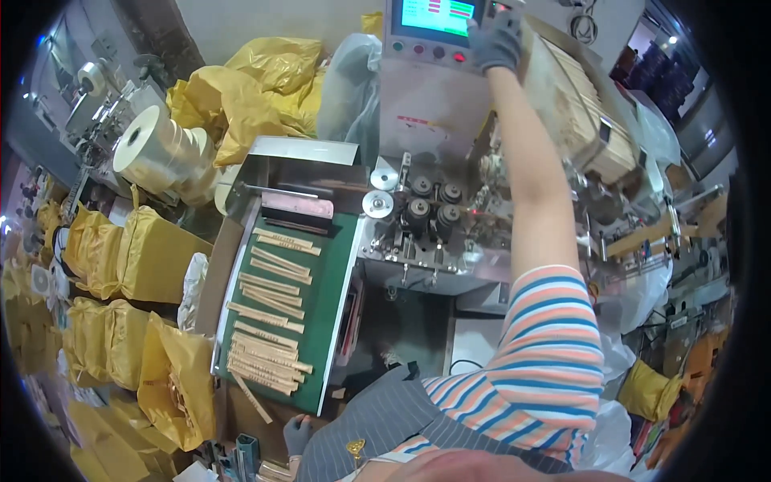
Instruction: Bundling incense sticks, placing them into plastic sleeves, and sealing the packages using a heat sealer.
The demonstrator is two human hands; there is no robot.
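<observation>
My right hand (495,46), in a grey glove, reaches up to the top right of a machine's control panel, beside the lit screen (434,16). Its fingers are apart and hold nothing that I can see. Low in the view, my left hand (297,435), also gloved, is near the front end of a green conveyor belt (325,297). Its fingers look curled in, with nothing visible in them. Flat paper-wrapped sticks (269,281) lie across the belt in small groups. Several more are heaped at its near end (265,361), and one stick (253,399) hangs over the edge.
Black rollers (418,213) and metal discs (377,204) stand beyond the belt. Behind my right arm, a clear-sided bin (590,104) holds pale sticks. Yellow bags (165,249) crowd the left side. Large film rolls (157,149) sit at the back left.
</observation>
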